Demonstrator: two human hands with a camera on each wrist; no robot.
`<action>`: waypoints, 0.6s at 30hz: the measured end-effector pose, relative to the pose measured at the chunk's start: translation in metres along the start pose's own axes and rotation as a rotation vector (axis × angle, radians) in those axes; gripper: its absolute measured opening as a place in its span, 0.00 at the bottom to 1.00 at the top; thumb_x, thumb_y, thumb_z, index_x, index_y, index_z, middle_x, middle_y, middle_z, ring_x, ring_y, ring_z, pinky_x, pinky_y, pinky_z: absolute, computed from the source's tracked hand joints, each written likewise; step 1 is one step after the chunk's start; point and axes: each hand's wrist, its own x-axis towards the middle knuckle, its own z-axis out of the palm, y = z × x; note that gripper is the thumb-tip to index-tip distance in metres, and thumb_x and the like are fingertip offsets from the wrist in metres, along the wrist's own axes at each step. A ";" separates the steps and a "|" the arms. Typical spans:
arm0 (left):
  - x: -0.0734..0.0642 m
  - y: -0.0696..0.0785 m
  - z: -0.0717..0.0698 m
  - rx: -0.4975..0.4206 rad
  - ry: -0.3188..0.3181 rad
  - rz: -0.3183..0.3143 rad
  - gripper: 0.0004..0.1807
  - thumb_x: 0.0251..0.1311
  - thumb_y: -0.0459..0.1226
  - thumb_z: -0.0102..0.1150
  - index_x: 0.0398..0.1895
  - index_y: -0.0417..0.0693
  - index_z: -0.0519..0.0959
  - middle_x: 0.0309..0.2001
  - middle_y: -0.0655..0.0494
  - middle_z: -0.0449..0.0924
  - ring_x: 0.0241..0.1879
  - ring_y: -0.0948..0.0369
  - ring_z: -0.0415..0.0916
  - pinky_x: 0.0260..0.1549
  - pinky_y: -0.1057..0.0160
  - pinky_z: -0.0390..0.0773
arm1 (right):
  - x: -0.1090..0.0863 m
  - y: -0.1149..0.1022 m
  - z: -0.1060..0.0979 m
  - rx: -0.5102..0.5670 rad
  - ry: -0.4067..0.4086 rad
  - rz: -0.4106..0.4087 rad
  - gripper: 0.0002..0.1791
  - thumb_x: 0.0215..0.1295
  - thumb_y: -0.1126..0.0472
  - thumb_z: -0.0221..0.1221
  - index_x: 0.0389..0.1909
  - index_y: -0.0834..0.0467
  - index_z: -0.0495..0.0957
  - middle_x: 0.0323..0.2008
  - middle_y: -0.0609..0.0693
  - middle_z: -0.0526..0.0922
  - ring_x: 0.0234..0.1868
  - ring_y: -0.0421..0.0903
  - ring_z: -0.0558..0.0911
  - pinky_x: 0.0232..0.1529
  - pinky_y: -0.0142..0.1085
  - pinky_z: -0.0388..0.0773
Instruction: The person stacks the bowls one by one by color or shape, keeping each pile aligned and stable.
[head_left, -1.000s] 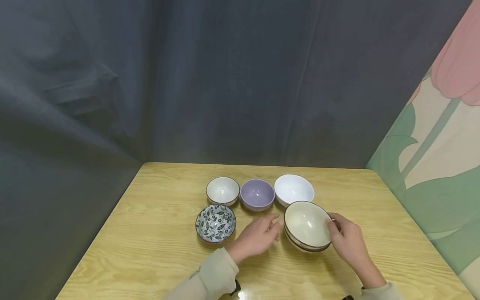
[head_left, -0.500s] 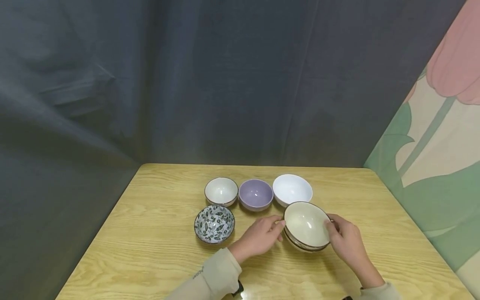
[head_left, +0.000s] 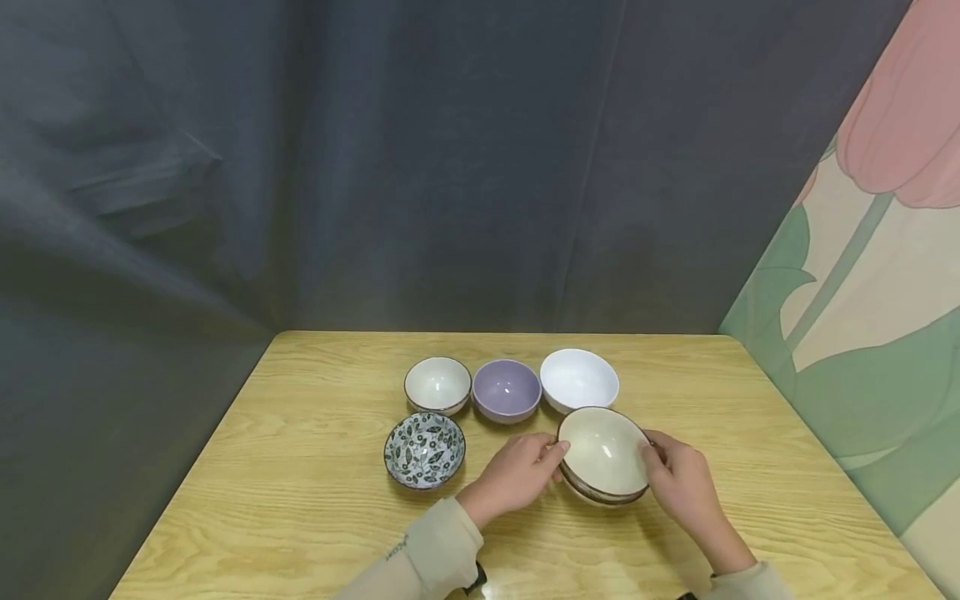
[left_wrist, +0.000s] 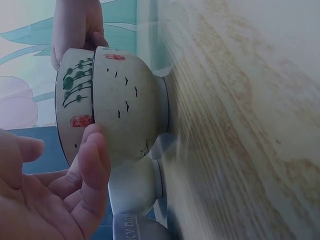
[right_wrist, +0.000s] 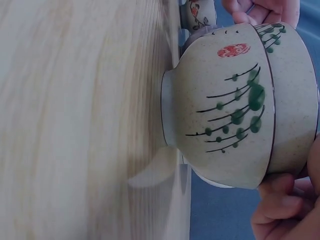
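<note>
Two cream bowls with dark rims are nested together at the right front of the table. The upper bowl sits inside the lower bowl, whose side carries green brushstrokes and a red mark. The lower bowl's foot appears to rest on the tabletop. On the right, my right hand holds the upper bowl's rim, thumb over the edge and fingers below. At the opposite side my left hand has its thumb over the rim and its fingers against the outer wall.
Behind stand a white bowl, a purple bowl and a small dark-rimmed white bowl. A leaf-patterned bowl is left of my left hand. A dark curtain hangs behind the wooden table.
My left hand has moved from beside the stack onto the upper bowl's rim. The right hand keeps its hold. The whole view has shifted slightly.
</note>
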 end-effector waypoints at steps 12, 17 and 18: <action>-0.002 0.000 -0.004 0.165 0.028 0.002 0.17 0.75 0.47 0.49 0.42 0.46 0.82 0.14 0.65 0.74 0.13 0.68 0.70 0.30 0.67 0.74 | 0.000 -0.001 0.006 -0.012 -0.018 -0.009 0.17 0.73 0.66 0.53 0.52 0.76 0.78 0.35 0.63 0.87 0.30 0.45 0.82 0.27 0.31 0.79; -0.001 0.000 -0.004 0.238 0.048 0.002 0.22 0.74 0.46 0.51 0.56 0.38 0.80 0.11 0.64 0.71 0.15 0.66 0.70 0.36 0.65 0.77 | 0.001 -0.001 0.008 -0.014 -0.013 -0.007 0.17 0.72 0.67 0.54 0.52 0.77 0.78 0.33 0.62 0.87 0.27 0.43 0.81 0.24 0.30 0.77; 0.000 0.000 -0.003 0.253 0.056 0.000 0.21 0.73 0.46 0.51 0.53 0.38 0.81 0.11 0.62 0.72 0.19 0.66 0.73 0.38 0.64 0.78 | 0.001 -0.001 0.009 -0.017 -0.010 -0.006 0.17 0.71 0.67 0.55 0.51 0.77 0.78 0.32 0.61 0.87 0.25 0.42 0.79 0.23 0.30 0.76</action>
